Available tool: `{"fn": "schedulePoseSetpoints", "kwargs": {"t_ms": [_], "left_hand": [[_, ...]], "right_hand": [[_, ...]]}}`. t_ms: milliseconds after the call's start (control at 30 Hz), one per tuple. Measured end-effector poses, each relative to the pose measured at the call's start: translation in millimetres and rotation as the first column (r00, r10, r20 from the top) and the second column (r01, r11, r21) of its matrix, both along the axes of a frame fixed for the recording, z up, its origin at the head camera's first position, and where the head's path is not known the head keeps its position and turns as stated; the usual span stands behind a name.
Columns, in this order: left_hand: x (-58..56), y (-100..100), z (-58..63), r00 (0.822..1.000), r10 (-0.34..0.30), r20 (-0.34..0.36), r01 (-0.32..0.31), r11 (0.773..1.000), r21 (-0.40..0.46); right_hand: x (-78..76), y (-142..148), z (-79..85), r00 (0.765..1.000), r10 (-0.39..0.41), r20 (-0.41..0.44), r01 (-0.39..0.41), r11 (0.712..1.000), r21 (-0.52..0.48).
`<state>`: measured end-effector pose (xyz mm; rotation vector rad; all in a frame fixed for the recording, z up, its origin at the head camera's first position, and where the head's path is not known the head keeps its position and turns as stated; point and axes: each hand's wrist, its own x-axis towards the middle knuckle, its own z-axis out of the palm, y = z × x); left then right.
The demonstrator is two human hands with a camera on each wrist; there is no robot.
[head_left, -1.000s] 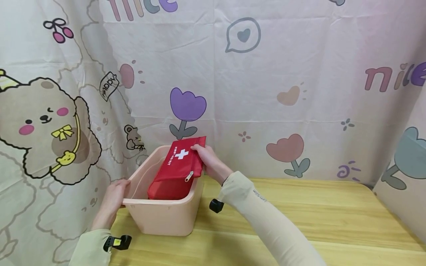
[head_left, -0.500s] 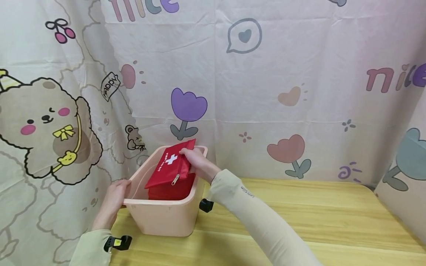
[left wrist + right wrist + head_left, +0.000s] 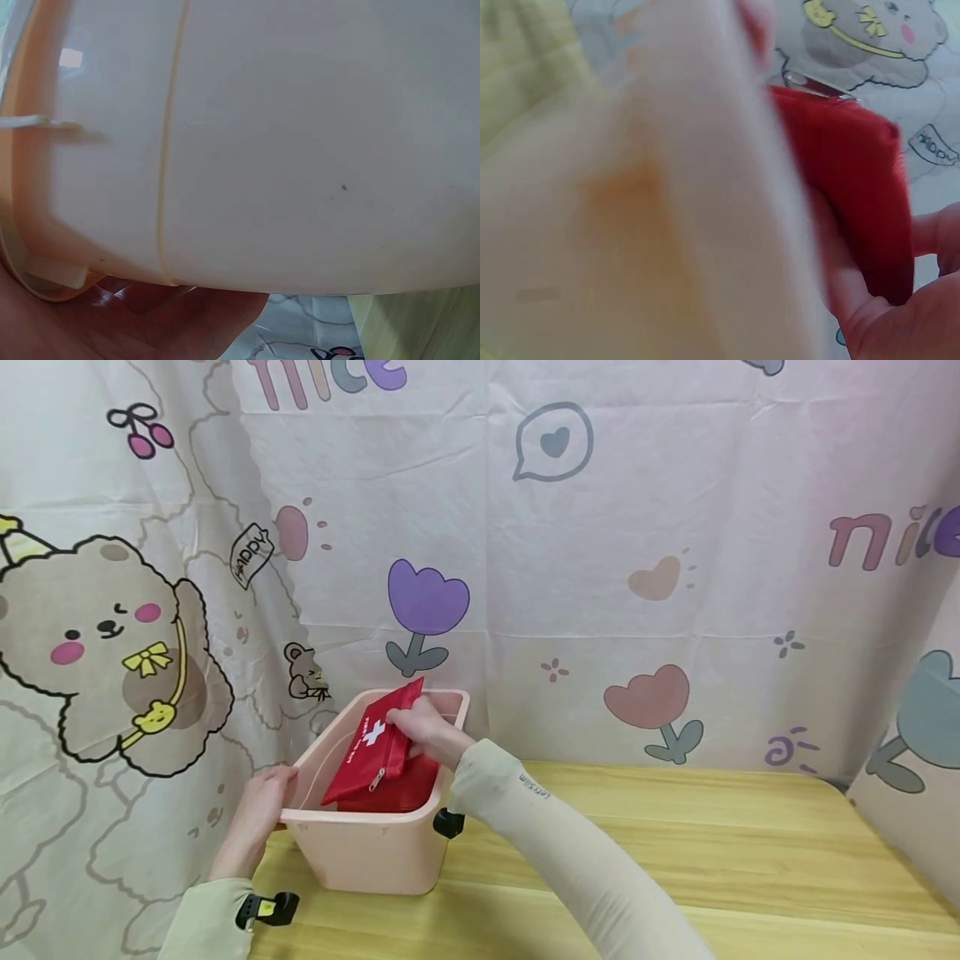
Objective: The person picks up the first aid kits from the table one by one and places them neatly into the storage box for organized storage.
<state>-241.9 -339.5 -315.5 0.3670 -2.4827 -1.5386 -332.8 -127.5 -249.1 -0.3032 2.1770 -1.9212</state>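
A pale pink plastic bin [image 3: 371,856] stands on the table. My left hand [image 3: 264,797] grips its left rim near the front corner; in the left wrist view that hand [image 3: 165,322] is partly hidden behind the bin's outer wall [image 3: 300,150]. My right hand [image 3: 427,727] pinches the edge of a red first aid pouch [image 3: 358,768] with a white cross and a zip, thumb on top. The pouch slants down into the bin's mouth. Beneath it, another red fabric item [image 3: 411,789] fills the inside of the bin. In the right wrist view the pouch [image 3: 855,180] shows behind the blurred rim.
The wooden table [image 3: 675,852] stretches to the right of the bin. A cartoon-printed curtain [image 3: 555,543] hangs behind and at the left, close to the bin's far end.
My right hand has moved left and slightly down with the first aid pouch, from over the right rim to within the bin's mouth. My left hand keeps its grip.
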Motion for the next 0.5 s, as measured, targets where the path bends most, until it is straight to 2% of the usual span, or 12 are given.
{"fn": "schedulePoseSetpoints", "kwargs": {"t_ms": [133,200,233,267,300,367,433,467,500], "left_hand": [[-0.3,1,-0.2,1.000,-0.003,0.004,0.003,1.000,0.003],[-0.6,1,-0.1,1.000,-0.001,0.006,0.001,1.000,0.002],[-0.6,1,0.1,1.000,-0.001,0.007,0.001,1.000,0.003],[-0.8,0,0.1,1.000,0.001,0.007,-0.001,1.000,0.001],[-0.9,0,0.2,1.000,0.001,0.009,-0.001,1.000,0.001],[-1.2,0,0.4,1.000,0.002,0.011,-0.002,1.000,0.004],[-1.5,0,0.6,1.000,0.000,0.016,0.000,1.000,0.009],[-1.7,0,0.7,1.000,-0.001,0.018,0.001,1.000,0.010],[-1.7,0,0.9,1.000,-0.004,0.021,0.004,1.000,0.014]], "right_hand": [[0.8,3,-5.6,0.996,-0.027,-0.082,0.039,0.989,0.142],[2.4,5,-7.6,0.986,-0.030,-0.162,0.071,0.966,0.249],[2.8,6,-8.6,0.976,-0.020,-0.218,0.090,0.945,0.316],[3.0,7,-9.6,0.958,0.002,-0.287,0.115,0.913,0.392],[3.0,7,-10.7,0.931,0.033,-0.362,0.153,0.868,0.473],[3.3,8,-13.0,0.870,0.102,-0.483,0.246,0.759,0.603],[3.7,9,-14.2,0.818,0.174,-0.548,0.315,0.661,0.681],[4.3,10,-14.8,0.807,0.204,-0.554,0.330,0.622,0.710],[5.0,10,-15.0,0.805,0.224,-0.549,0.331,0.598,0.730]]}}
